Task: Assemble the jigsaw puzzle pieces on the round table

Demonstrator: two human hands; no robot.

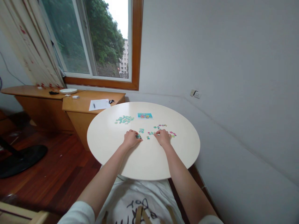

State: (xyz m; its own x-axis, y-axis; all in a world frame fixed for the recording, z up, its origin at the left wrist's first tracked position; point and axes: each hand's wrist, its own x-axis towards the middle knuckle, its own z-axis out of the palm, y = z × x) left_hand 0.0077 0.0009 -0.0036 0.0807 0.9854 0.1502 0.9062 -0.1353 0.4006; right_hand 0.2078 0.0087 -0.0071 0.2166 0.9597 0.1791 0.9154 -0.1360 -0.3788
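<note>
My left hand [131,139] rests on the round white table [144,161], its thumb and fingers closed around a small cluster of jigsaw pieces [138,136]. To the right, my right hand [163,137] pinches at a jigsaw piece beside a short row of teal pieces [150,133]; its fingertips partly hide what they hold. Between the hands lies a small loose piece [148,137], with a teal clump [141,130] just beyond it. Pink and green pieces [173,134] lie right of my right hand. More joined pieces [160,126] are farther back.
A teal picture card [144,115] lies toward the table's far side, left of it a pile of teal jigsaw pieces [124,119]. A wooden desk [93,96] with a paper sheet [100,105] and white plate [68,91] stands at back left. The wall [233,93] borders the right.
</note>
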